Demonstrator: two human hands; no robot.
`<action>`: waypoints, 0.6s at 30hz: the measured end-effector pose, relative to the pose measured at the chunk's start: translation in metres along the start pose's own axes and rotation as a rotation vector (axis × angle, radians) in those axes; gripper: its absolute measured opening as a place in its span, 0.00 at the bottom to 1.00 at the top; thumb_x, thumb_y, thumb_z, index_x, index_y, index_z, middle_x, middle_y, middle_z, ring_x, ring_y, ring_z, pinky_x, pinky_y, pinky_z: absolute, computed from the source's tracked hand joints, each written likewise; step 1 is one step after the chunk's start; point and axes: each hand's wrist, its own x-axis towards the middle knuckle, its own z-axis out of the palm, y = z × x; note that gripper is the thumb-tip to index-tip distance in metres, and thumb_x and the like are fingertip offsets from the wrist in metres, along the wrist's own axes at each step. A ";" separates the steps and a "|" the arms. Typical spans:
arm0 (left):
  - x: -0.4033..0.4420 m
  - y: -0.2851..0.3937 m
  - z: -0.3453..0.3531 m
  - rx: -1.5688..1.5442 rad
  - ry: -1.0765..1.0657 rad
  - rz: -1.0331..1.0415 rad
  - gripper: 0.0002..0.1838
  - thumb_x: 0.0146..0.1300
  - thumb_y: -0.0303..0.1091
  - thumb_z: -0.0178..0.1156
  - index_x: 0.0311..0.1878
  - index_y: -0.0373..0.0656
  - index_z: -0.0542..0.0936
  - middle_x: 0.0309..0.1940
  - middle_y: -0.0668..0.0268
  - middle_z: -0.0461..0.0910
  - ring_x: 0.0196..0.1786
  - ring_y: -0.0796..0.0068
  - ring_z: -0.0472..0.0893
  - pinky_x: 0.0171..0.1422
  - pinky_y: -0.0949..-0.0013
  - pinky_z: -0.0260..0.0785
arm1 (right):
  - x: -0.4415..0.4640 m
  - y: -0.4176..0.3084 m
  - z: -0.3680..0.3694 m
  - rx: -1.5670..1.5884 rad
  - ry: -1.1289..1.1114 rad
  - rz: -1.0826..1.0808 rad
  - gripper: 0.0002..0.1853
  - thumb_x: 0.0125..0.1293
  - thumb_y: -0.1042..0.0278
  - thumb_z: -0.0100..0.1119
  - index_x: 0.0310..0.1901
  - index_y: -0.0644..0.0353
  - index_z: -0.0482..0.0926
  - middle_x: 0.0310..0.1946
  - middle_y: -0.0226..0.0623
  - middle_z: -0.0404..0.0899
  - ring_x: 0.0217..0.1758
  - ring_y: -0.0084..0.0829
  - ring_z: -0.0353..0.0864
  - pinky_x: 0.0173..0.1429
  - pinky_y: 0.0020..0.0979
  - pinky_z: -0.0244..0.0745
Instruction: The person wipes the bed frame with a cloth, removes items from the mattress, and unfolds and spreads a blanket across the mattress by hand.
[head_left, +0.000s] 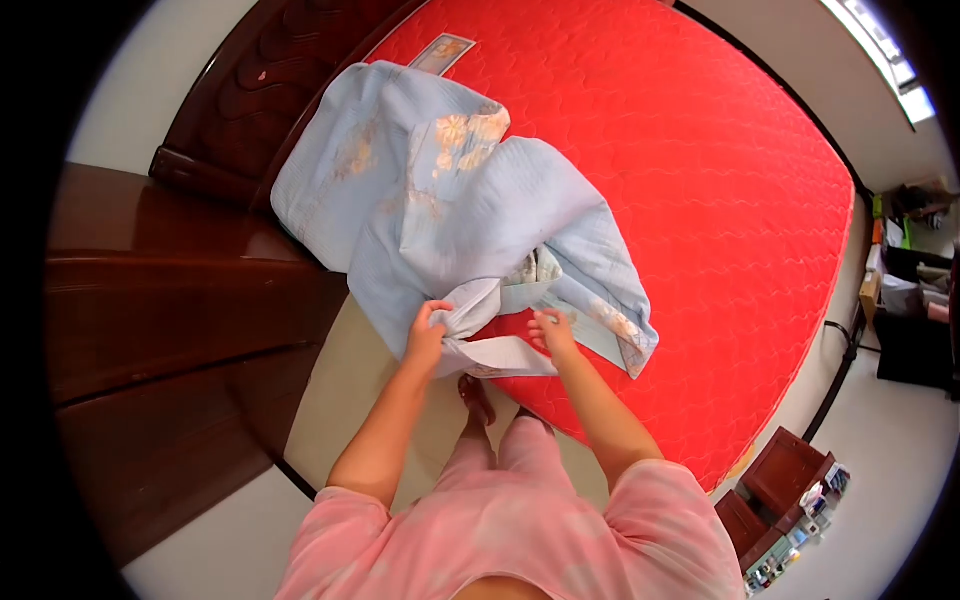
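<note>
A pale blue quilted bed cover (480,215) with cream and orange flowers lies bunched on the red mattress (700,220). My left hand (427,332) is closed around a gathered part of its near edge, beside the mattress corner. From there a pale strip of the cover runs right, below my right hand (551,332). My right hand hovers at the cover's folds with fingers loosely curled and apart; nothing shows between them. A patterned greyish piece of fabric (535,268) peeks out from inside the folds.
A dark wooden headboard (260,90) stands at the upper left, and a dark wooden cabinet (190,310) on the left. A flat patterned piece (442,54) lies at the mattress's far edge. Small items sit on a reddish-brown cabinet (788,478) at the lower right.
</note>
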 end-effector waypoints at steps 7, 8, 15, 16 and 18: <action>-0.006 -0.009 -0.007 0.014 0.046 0.095 0.22 0.44 0.17 0.41 0.44 0.43 0.72 0.43 0.65 0.70 0.46 0.77 0.68 0.52 0.78 0.59 | 0.115 -0.011 0.023 0.017 0.115 0.084 0.40 0.55 0.56 0.63 0.61 0.53 0.45 0.38 0.46 0.76 0.30 0.35 0.78 0.28 0.34 0.75; -0.005 -0.013 -0.008 -0.002 0.045 0.083 0.22 0.44 0.17 0.41 0.45 0.43 0.71 0.44 0.65 0.70 0.47 0.77 0.68 0.53 0.78 0.58 | 0.126 -0.012 0.029 0.063 0.095 0.107 0.38 0.56 0.56 0.61 0.61 0.53 0.47 0.39 0.47 0.75 0.30 0.37 0.79 0.28 0.35 0.75; -0.007 -0.005 0.000 -0.129 0.065 -0.069 0.27 0.46 0.18 0.41 0.55 0.37 0.68 0.50 0.60 0.70 0.53 0.71 0.69 0.59 0.74 0.57 | 0.173 -0.016 0.021 0.354 -0.049 0.023 0.20 0.64 0.54 0.47 0.54 0.53 0.63 0.45 0.43 0.73 0.44 0.38 0.75 0.47 0.46 0.69; -0.006 -0.003 -0.001 -0.154 0.017 -0.125 0.26 0.47 0.18 0.41 0.55 0.35 0.68 0.49 0.59 0.72 0.51 0.71 0.70 0.58 0.74 0.59 | 0.155 -0.039 0.018 0.400 -0.004 -0.033 0.19 0.64 0.54 0.47 0.53 0.53 0.63 0.44 0.41 0.74 0.46 0.37 0.73 0.51 0.48 0.66; -0.007 0.007 0.000 -0.207 -0.035 -0.171 0.24 0.49 0.19 0.41 0.53 0.33 0.68 0.46 0.58 0.74 0.48 0.71 0.73 0.56 0.74 0.61 | 0.131 -0.080 0.009 0.384 0.033 -0.114 0.17 0.64 0.53 0.47 0.51 0.50 0.66 0.41 0.32 0.75 0.48 0.33 0.71 0.52 0.45 0.62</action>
